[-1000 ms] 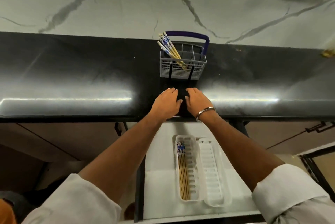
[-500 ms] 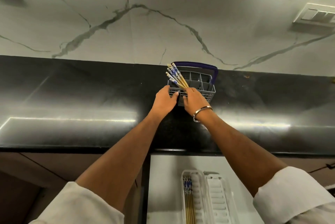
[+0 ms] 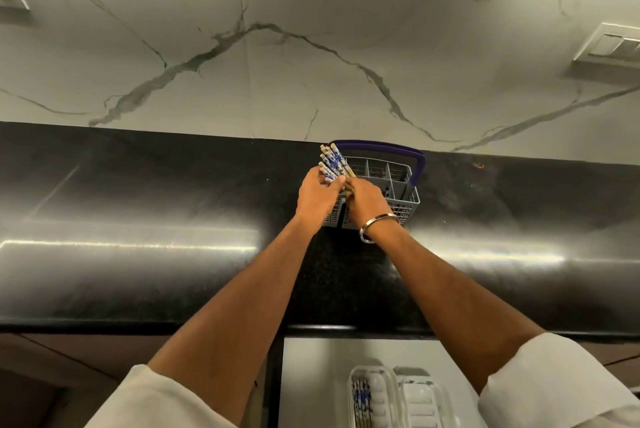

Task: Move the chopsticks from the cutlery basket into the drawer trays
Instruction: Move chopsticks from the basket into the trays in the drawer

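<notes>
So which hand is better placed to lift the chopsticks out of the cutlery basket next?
Probably the left hand: its fingers already wrap the chopsticks at the left end of the cutlery basket. The right hand sits lower, at their shafts by the basket's front wall.

Glossy black countertop (image 3: 138, 254); grey cutlery basket (image 3: 412, 201) with purple handle stands near back edge.

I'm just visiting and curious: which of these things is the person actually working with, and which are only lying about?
Part of the job:
- chopsticks gripped by left hand and right hand
- cutlery basket
- left tray, already holding chopsticks
- right tray
- drawer

Just there:
- black counter
- wall switch
- bracelet
</notes>
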